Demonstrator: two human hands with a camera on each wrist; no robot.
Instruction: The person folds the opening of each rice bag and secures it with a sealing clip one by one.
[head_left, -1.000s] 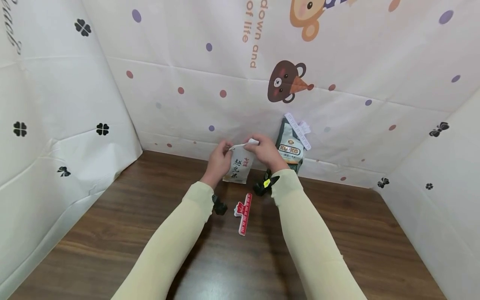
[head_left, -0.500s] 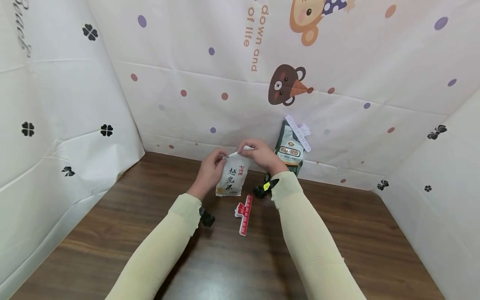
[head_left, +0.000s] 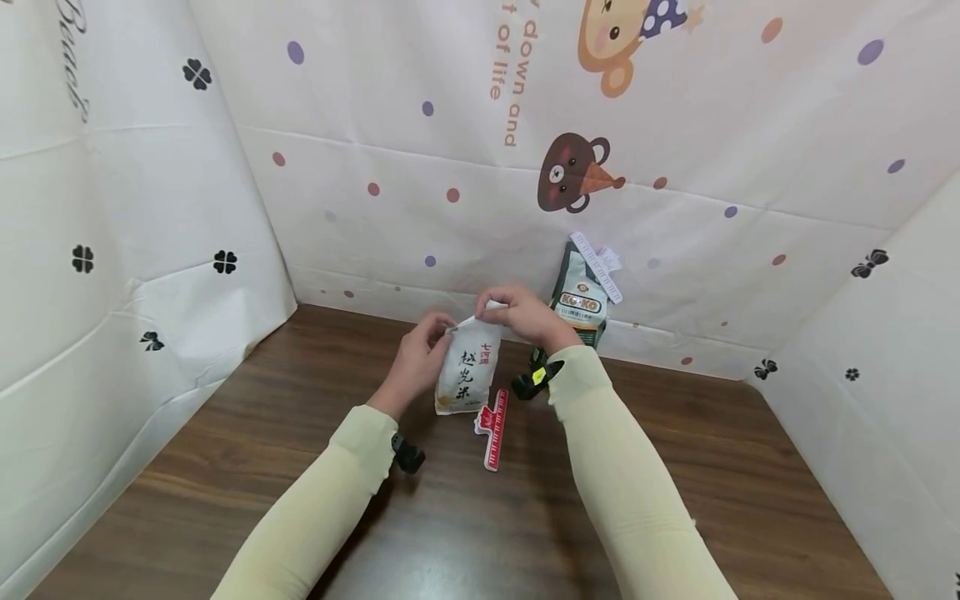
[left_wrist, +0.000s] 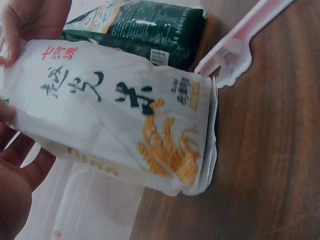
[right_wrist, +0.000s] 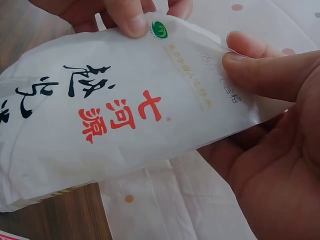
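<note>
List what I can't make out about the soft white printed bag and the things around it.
Soft white printed bag: contents, hidden by its walls in every view.
Its top corners: head view, covered by the left hand and right hand.
Dark green and white glossy pouch: lower left, head view, behind the right hand.
Long red plastic clip: right wrist view, mostly cut off by the bottom-left corner.
</note>
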